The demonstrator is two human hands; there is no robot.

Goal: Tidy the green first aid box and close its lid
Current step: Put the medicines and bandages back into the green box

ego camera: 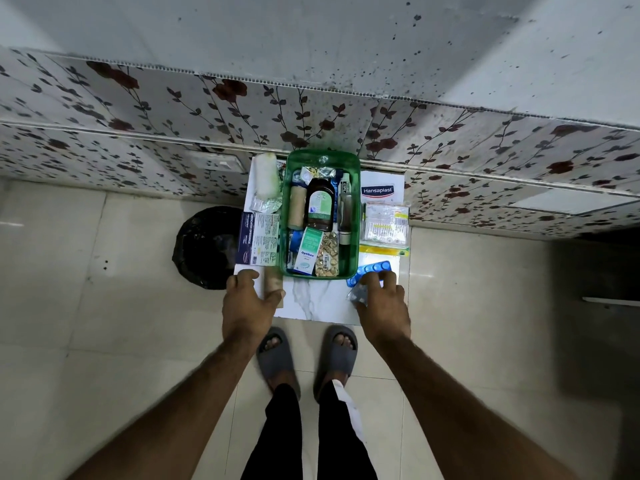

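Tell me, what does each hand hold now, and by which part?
The left hand grips a tan roll at its near end. The right hand pinches a grey blister strip by its edge.

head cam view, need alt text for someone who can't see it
An open green first aid box, filled with a dark bottle, boxes and pill strips, sits on a small white table seen from above. The left hand closes on a tan roll; the right hand reaches blue pill strips. More packets lie on either side.

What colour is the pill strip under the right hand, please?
Blue; the pill strip shows best in the head view.
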